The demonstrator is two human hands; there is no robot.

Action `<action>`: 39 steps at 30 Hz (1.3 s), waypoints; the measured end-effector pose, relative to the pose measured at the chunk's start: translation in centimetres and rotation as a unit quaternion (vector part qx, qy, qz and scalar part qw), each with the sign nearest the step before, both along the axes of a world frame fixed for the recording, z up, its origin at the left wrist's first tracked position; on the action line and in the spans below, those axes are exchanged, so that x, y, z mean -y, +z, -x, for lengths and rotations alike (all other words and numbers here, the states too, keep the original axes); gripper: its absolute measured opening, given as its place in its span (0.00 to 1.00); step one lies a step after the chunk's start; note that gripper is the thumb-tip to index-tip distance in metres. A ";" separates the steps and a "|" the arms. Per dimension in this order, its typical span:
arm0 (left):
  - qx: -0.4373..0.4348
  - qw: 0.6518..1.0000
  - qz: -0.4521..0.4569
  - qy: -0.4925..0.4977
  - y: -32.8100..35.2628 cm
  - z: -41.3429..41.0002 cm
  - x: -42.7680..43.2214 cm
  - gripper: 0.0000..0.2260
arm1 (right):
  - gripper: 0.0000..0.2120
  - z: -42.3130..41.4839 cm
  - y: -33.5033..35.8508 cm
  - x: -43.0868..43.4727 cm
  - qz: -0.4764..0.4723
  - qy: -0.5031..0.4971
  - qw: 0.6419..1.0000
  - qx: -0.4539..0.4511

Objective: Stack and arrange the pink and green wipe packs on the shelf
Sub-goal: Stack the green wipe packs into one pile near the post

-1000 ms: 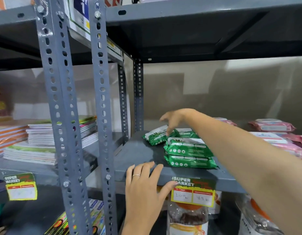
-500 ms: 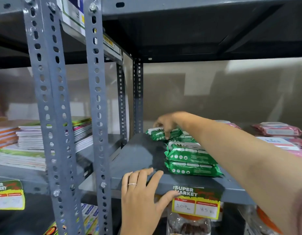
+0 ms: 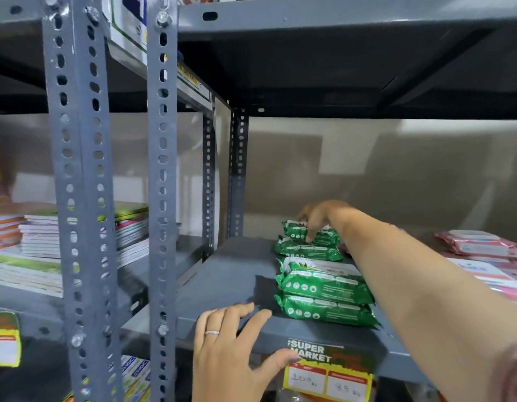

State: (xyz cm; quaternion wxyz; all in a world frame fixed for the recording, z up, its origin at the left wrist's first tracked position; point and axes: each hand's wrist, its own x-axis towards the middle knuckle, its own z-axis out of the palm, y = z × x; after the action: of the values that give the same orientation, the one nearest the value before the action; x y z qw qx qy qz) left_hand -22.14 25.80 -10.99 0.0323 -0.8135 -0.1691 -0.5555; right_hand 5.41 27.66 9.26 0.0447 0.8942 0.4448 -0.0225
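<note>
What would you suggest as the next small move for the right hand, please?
Probably let go and draw back: the right hand has the top green pack sitting on another green pack at the back, so that pair looks stacked.

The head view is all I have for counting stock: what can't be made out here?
- Pink wipe packs: the stack runs off the right edge and the right forearm covers part of it, so no count.
- Rear green wipe packs: right hand hides the top pack's back.
- Price tag: cut by the bottom edge, handwriting blurred.
- Print on the green packs: too small.
</note>
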 end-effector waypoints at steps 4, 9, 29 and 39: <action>-0.003 1.000 -0.003 -0.004 -0.2 0.0 -0.3 0.28 | 0.37 -0.4 -0.6 -0.7 0.010 0.017 1.000 -0.013; 0.001 1.000 0.007 -0.018 0.1 0.0 0.0 0.28 | 0.36 -0.8 -0.8 -0.8 0.030 0.002 0.999 -0.036; -0.026 0.998 0.060 -0.007 -0.2 0.7 1.1 0.29 | 0.48 15.0 -5.3 17.0 -0.104 0.242 0.957 0.123; -0.033 0.998 0.060 0.006 -0.4 0.6 1.0 0.28 | 0.31 14.4 -8.9 16.5 -0.130 0.217 0.940 0.228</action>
State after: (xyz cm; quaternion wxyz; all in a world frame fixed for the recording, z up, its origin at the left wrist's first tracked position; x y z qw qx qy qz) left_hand -22.76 24.75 -11.36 -0.0077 -0.8309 -0.2060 -0.5169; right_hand -8.94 11.13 0.39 0.0322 0.7550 0.6051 0.2507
